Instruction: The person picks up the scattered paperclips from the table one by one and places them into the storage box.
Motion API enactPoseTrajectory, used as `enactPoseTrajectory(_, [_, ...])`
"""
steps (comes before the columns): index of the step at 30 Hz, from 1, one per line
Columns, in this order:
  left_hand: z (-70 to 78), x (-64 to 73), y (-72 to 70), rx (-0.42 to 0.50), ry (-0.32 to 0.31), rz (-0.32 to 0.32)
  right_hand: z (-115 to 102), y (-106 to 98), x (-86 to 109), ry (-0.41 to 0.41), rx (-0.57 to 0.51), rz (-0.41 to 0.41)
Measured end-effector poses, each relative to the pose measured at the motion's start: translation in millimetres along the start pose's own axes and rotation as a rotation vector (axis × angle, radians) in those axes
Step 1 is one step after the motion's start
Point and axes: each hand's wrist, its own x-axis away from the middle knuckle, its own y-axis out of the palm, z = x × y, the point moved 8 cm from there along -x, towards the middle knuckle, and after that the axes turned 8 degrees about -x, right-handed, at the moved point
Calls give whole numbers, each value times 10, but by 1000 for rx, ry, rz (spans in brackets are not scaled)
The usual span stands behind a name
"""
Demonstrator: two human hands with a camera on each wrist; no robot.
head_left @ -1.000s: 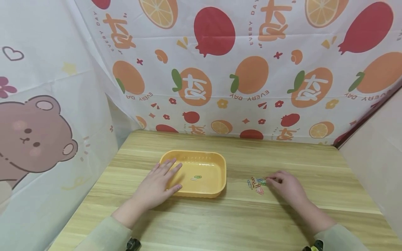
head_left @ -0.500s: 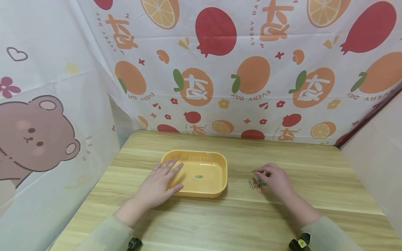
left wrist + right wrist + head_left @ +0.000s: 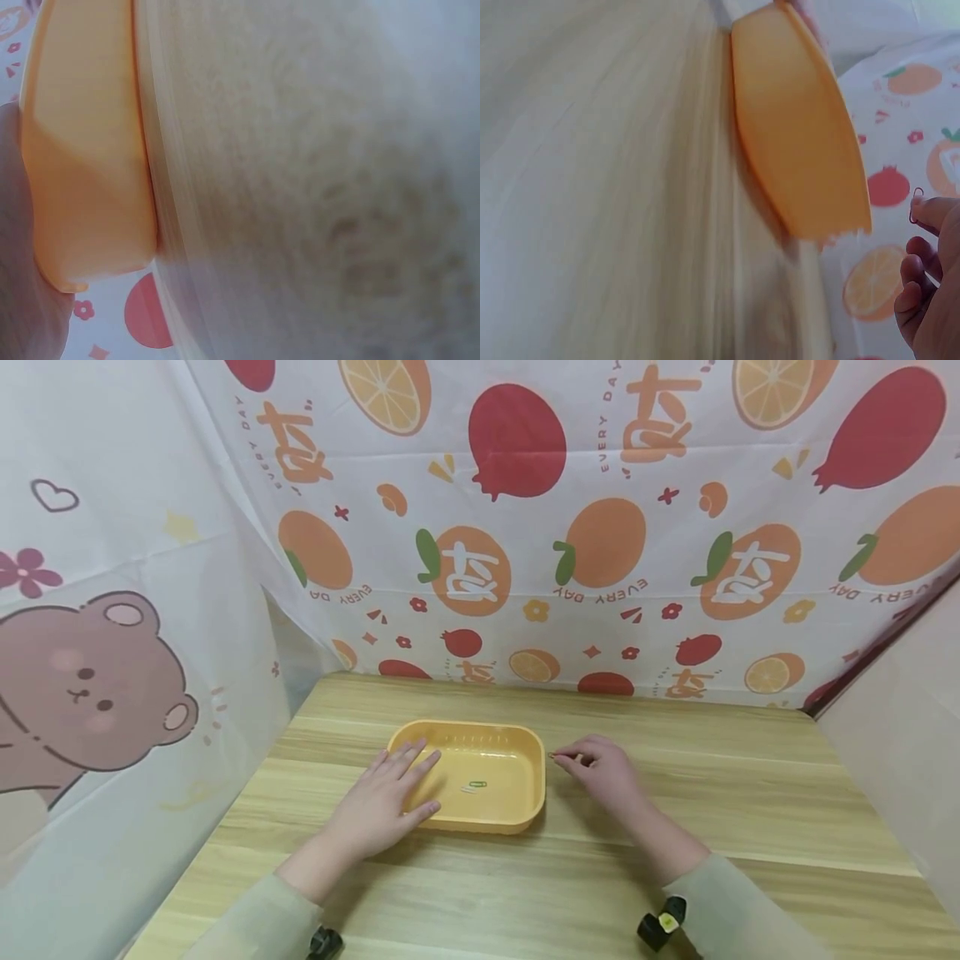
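A yellow plastic tray [image 3: 517,818] stands on the wooden table, with a green paper clip [image 3: 477,784] and a whitish paper clip [image 3: 468,790] on its floor. My left hand [image 3: 378,802] rests over the tray's left side, fingers spread and fairly straight across the rim. Between thumb and fingertip, my right hand [image 3: 603,772] pinches a small paper clip [image 3: 916,206], which looks reddish in the right wrist view. That hand hovers just right of the tray's right rim. The heap of paper clips seen earlier is hidden behind the right hand and forearm.
A fruit-print cloth [image 3: 525,527] hangs along the table's back edge, and a bear-print cloth [image 3: 97,693] covers the left side. A pale panel [image 3: 892,727] closes off the right. Black wrist cameras sit at both cuffs.
My right hand has lifted a paper clip from the heap and carried it left to the tray's right edge. The left hand has stayed on the tray.
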Motion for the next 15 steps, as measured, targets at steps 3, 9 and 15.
enactPoseTrajectory(3, [-5,0,3,3,-7,-3,-115,138,-49,-14,-36,-5])
enactPoseTrajectory(9, [-6,3,-3,18,-10,6,-327,393,-107,-39,-110,-23])
enactPoseTrajectory(15, [5,1,-18,14,-1,25,-480,577,-149,-87,-106,-36])
